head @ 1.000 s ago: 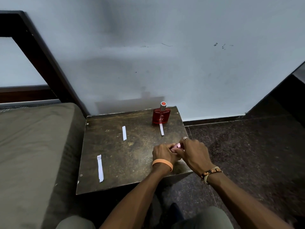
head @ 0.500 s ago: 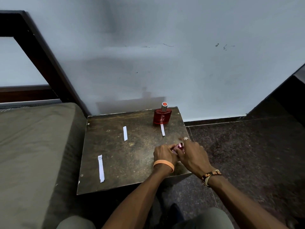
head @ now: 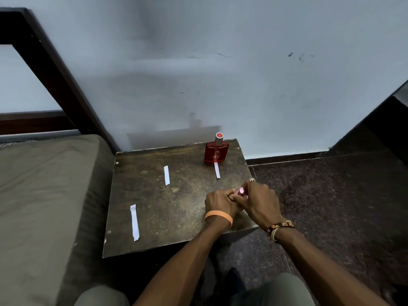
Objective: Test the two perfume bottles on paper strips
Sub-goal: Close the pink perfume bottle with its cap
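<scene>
both hands meet over the near right corner of the bench [head: 176, 213]. the left hand [head: 219, 203] is wrapped round the body of a small pink perfume bottle [head: 240, 192], hiding most of it. the right hand [head: 261, 200] curls over the bottle's top, pinching what looks like a shiny cap or spray head. i cannot tell whether that cap is seated or already loose.

the pink bottle looks light and glossy, so it is probably slick. the body belongs deep in the palm, with the top taken by the fingertips and pulled straight, not levered.

the red perfume bottle [head: 216, 152] stands upright at the far right corner, close to the wall and the bench edge. it looks like thick, flat-sided glass with a silver collar, so it is likely heavier and breakable over the hard floor [head: 331, 195]. the broad faces, low on the body, seem the safest grip, leaving a finger free for the sprayer.

three paper strips lie flat on the bench. the right strip [head: 217, 170] is just in front of the red bottle's base, the middle strip [head: 166, 175] is further left, and the near-left strip [head: 134, 222] is well apart. they look thin, limp and nearly weightless, so each should be pinched at one end.
</scene>
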{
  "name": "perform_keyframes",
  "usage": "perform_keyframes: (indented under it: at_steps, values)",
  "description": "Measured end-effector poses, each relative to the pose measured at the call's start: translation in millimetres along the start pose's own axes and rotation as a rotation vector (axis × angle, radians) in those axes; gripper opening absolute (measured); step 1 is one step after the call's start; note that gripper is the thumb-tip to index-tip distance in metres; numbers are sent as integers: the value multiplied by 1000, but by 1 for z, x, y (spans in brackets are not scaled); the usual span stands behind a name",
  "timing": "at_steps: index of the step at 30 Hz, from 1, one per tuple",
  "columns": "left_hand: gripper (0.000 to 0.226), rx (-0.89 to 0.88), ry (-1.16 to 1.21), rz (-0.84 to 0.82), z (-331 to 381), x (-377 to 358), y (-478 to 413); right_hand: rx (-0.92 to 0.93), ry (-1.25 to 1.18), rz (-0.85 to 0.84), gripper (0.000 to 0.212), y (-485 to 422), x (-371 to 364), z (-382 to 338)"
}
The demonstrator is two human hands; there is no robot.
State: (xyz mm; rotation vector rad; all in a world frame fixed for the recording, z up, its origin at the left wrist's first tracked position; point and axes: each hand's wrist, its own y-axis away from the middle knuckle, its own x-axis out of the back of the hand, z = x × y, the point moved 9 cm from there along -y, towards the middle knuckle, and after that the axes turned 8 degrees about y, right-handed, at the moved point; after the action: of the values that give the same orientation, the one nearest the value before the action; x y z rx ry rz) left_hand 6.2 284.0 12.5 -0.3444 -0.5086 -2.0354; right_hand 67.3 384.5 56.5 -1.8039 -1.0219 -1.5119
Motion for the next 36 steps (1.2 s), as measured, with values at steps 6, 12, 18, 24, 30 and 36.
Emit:
perform_keyframes:
  at_steps: [6, 12, 18, 24, 30, 36]
  values:
    - [24, 22, 18, 14, -3, 1, 0, 49, -7, -1, 25, 2, -5, -3]
    - [26, 18, 13, 9, -2, 2, -1, 88, -44, -45, 36, 5, -10, -1]
    - [26, 11, -26, -26, -2, -1, -2, -11, -65, 6, 47, 0, -5, 9]
    - [29, 3, -19, -17, -4, -4, -2, -63, -73, -6, 36, 1, -13, 14]
    - [25, 4, -2, -12, -8, -3, 0, -277, -498, -151, 75, 15, -31, 31]
    - [66, 28, 55, -157, -34, -16, 6, -438, -822, -170, 59, 28, -55, 40]
